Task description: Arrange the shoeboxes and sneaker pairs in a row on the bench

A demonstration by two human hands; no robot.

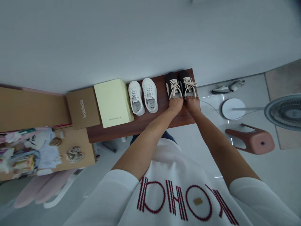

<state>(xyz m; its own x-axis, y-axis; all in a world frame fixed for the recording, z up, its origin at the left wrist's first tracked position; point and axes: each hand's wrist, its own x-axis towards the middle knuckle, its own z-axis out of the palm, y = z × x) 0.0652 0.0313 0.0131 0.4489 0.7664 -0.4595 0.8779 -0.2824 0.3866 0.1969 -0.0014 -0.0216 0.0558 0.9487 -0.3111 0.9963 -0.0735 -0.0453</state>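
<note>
Two dark sneakers with cream laces stand side by side at the right end of a reddish-brown wooden table (162, 121). My left hand (176, 104) grips the heel of the left dark sneaker (173, 83), its fingers closed over the back rim. Likewise, my right hand (193, 105) is closed on the heel of the right dark sneaker (187, 82). Both toes point toward the wall, and the two hands nearly touch. A left white sneaker (135, 97) and a right white sneaker (150, 94) sit a short way to the left, apart from my hands.
A pale yellow box (114, 103) and a brown box (83, 108) stand left of the white sneakers. Farther left is a cluttered desk (88, 150). On the right are a pink stool (261, 141), a fan (289, 111) and another shoe (221, 90) on the floor.
</note>
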